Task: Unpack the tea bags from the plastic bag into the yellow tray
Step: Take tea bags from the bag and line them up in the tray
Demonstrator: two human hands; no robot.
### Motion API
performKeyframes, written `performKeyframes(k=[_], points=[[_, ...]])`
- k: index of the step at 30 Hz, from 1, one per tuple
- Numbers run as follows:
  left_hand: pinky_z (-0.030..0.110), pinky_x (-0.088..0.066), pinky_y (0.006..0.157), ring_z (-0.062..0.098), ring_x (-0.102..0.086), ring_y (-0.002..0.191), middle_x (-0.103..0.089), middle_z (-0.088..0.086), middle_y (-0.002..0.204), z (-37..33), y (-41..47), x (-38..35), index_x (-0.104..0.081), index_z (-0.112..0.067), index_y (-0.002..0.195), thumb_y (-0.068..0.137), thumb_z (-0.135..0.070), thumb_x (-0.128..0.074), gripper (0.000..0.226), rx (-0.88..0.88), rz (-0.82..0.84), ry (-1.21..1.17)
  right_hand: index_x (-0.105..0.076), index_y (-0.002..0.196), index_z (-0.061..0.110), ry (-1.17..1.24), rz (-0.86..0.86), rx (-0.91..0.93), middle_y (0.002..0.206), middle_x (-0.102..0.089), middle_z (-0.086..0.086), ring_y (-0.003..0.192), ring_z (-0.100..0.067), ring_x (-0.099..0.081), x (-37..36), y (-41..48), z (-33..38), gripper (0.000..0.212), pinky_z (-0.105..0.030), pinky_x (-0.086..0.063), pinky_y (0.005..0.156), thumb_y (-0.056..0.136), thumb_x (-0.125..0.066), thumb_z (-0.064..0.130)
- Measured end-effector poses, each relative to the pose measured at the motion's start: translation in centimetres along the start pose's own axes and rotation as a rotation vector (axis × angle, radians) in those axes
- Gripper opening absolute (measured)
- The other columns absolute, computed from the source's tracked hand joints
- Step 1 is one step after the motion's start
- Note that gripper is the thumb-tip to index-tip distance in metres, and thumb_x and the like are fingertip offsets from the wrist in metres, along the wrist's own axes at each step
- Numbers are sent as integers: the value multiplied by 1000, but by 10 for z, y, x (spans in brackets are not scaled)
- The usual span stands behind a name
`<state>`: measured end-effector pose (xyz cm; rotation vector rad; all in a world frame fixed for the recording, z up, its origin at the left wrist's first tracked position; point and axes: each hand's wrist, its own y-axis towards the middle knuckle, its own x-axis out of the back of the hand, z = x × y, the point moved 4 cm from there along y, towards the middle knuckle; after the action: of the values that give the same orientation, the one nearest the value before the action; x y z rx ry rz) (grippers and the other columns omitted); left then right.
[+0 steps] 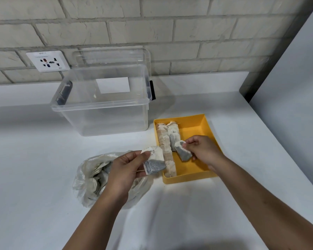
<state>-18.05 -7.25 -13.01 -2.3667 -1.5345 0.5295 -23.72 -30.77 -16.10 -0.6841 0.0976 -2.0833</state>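
Mid-unpacking: right hand (201,147) pinches a tea bag (182,152) over the yellow tray (204,127), centre frame; left hand (126,168) grips another tea bag (154,162). Next: lay each beside the rows.

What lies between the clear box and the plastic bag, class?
Only bare white counter separates the clear box from the plastic bag, as the head view shows.

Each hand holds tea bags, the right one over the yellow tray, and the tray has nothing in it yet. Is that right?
No. The head view shows the yellow tray already holding rows of tea bags along its left side. The rest stands: left hand and right hand each hold bags, the right over the tray.
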Motion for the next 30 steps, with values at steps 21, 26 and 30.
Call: performKeyframes(k=[21,26,30], points=[[21,-57,57,15,-75,68,-79,9,84,-3,-2,-3,-76,-7,89,90,-12,-70,8,7,10,-25,-63,103,25,-342,-179,288,91,-60,13,80,-3,-56,-5,-22,41,23,-16,-40,64,86,-69,39],[22,-58,61,16,-74,71,-78,8,85,-4,-4,-12,-76,-9,92,89,-17,-70,10,1,62,-3,-71,86,22,-33,91,266,74,-68,10,64,-1,-60,-25,-63,52,18,-25,-54,62,80,-76,38],[24,-61,63,17,-75,71,-78,10,86,-6,-6,-16,-76,-7,94,91,-14,-68,11,2,78,-15,-68,78,18,25,62,271,56,-61,11,51,-4,-55,-17,-64,50,13,-25,-49,54,79,-79,25]])
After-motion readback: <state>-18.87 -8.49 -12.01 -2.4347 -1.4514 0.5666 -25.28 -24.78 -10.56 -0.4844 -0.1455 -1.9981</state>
